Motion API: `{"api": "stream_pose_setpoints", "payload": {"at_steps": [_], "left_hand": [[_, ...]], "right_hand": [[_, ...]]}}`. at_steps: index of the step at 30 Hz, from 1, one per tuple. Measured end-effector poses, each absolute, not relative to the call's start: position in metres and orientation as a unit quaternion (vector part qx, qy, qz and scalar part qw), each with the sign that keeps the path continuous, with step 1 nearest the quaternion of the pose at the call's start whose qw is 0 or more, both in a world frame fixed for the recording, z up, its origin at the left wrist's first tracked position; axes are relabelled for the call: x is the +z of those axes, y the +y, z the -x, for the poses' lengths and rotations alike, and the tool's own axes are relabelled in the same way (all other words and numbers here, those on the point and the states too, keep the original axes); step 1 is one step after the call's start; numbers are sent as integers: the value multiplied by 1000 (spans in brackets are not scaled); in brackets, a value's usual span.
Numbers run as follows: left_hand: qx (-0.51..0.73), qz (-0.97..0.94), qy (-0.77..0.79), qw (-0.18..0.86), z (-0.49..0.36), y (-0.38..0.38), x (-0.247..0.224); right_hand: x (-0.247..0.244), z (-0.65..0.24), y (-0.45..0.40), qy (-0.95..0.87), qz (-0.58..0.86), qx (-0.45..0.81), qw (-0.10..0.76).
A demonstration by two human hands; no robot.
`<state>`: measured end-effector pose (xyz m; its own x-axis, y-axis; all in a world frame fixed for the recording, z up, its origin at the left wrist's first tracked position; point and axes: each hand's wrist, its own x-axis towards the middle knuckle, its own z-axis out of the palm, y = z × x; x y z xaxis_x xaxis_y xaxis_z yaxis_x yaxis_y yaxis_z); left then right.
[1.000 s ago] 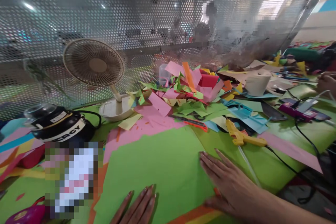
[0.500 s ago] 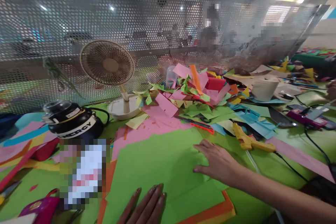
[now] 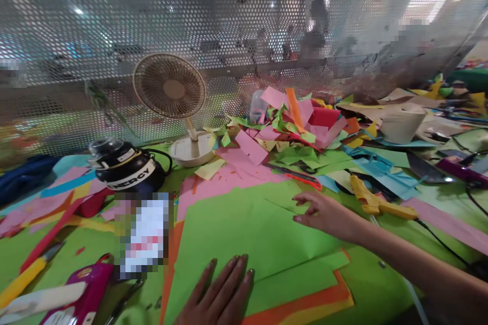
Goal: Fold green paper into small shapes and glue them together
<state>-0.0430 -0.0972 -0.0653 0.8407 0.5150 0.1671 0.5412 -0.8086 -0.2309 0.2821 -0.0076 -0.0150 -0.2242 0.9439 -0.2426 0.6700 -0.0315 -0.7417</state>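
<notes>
The green paper (image 3: 217, 228) lies on the counter (image 3: 375, 284), in front of the person, with orange paper (image 3: 324, 297) showing from under its left and near right edges. The left hand (image 3: 221, 302) rests palm down on the near part of the green paper, its fingers extended and slightly apart, gripping nothing. The right hand (image 3: 328, 213) is at the far right part of the green paper, fingers bent and thumb apart from them; whether they pinch a sheet cannot be told. Beyond the green paper are pink paper (image 3: 236, 175), a cutter (image 3: 305, 180) and a pile of scraps (image 3: 278, 137). To its right is a yellow glue gun (image 3: 368, 198); to its left are a magenta tool (image 3: 89, 282) and a yellow-handled knife (image 3: 25, 279). The fan (image 3: 173, 86) stands beyond its far left corner, before a perforated screen (image 3: 229, 15).
</notes>
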Motion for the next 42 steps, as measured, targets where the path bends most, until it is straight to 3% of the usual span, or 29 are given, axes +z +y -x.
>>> {"api": "stream_pose_setpoints", "payload": {"at_steps": [8,14,16,20,26,33,42], "left_hand": [[14,951,-310,19,36,-92,-49],[-128,882,-443,-97,40,-74,-23],[-208,814,-514,-175,39,-63,-17],[-349,569,-606,-433,27,-41,-7],[-506,252,-518,-642,5,-15,-6],[-555,272,-457,-640,1,16,-19],[-547,505,-419,-520,29,11,-3]], "right_hand": [[-21,-281,-2,-645,542,514,159],[-9,-287,-8,-609,543,508,275],[0,-291,-11,-610,547,478,317],[15,-294,-13,-625,513,433,399],[18,-293,-8,-616,482,429,453],[13,-294,-4,-637,466,409,457],[10,-295,16,-731,436,238,467]]}}
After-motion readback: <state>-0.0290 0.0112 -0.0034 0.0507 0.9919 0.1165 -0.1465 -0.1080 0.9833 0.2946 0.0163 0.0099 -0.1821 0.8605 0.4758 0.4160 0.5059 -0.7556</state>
